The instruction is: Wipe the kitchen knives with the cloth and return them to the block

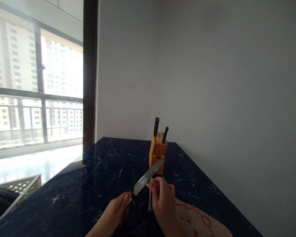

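Note:
A large knife [148, 175] points up and to the right, its wide blade bare and its handle in my left hand [114, 210]. Close to the blade's lower edge, my right hand [163, 200] pinches a folded pale cloth [150, 197] that hangs down below the fingers. Whether the cloth touches the blade is hard to tell. Behind the blade tip stands a wooden knife block [158, 149] with two black-handled knives, one handle [156, 125] at its left and a shorter one [165, 134] at its right.
The dark blue marbled table [106, 174] stretches back to the grey wall. A pale cloth with red patterns [197, 219] lies at the near right, partly behind my right forearm. Beyond the table's left edge are a perforated chair or basket [22, 189] and large windows.

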